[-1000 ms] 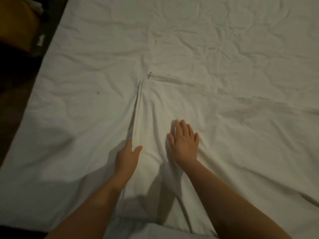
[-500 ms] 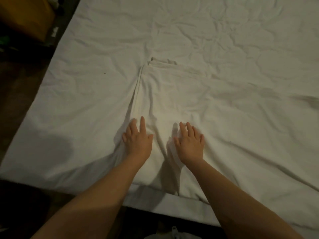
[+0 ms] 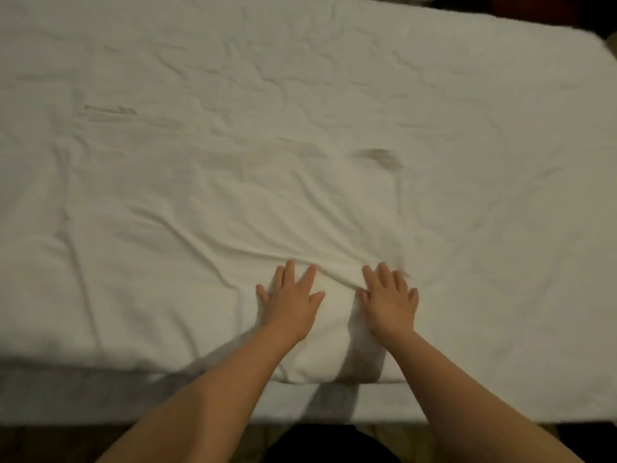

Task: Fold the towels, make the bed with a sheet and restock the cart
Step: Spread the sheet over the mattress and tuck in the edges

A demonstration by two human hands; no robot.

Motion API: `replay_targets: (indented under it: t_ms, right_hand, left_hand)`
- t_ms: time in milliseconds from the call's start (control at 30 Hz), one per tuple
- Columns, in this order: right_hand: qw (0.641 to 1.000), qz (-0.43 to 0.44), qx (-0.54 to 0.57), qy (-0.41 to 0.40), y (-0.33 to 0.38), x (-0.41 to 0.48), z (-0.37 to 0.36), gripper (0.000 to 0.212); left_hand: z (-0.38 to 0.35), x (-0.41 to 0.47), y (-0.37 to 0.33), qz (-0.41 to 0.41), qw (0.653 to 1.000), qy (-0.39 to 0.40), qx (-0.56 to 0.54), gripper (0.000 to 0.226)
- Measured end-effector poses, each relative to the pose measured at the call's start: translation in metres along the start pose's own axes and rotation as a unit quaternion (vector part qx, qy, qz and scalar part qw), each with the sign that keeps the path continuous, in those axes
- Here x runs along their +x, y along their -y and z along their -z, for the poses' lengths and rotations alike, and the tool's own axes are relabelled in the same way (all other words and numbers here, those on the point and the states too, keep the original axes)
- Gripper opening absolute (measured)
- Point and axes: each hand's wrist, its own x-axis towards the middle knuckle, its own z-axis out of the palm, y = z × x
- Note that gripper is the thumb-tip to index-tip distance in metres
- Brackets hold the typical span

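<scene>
Pressing flat on wrinkled white sheet [image 3: 300, 128] with left hand [image 3: 290, 300] and right hand [image 3: 389, 300], with fingers [image 3: 287, 272] straight, spread, gripping nothing, near bed [image 3: 83, 396] edge.

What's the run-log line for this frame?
step: smooth sheet | left hand: open, flat on sheet | right hand: open, flat on sheet | sheet: wrinkled

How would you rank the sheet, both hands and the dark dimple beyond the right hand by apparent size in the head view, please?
1. sheet, filling most of the view.
2. left hand and right hand: alike, so unranked.
3. dark dimple, smallest.
</scene>
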Motion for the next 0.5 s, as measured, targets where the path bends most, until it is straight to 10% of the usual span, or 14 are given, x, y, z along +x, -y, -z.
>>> replay_targets:
  t_ms: [233, 333, 500]
  right_hand:
    - [0.954, -0.037, 0.295, 0.035, -0.092, 0.036, 0.017, 0.086]
    - [0.908, -0.063, 0.403, 0.092, -0.095, 0.042, 0.026, 0.060]
    - [0.932, -0.058, 0.326, 0.145, -0.073, 0.038, 0.031, 0.041]
  left_hand:
    - [-0.039, 0.003, -0.102, 0.010, 1.000, 0.012, -0.014, 0.057]
    - [-0.036, 0.007, -0.112, 0.018, 0.998, 0.031, -0.049, 0.058]
    - [-0.014, 0.002, -0.107, -0.001, 0.982, 0.042, -0.182, 0.059]
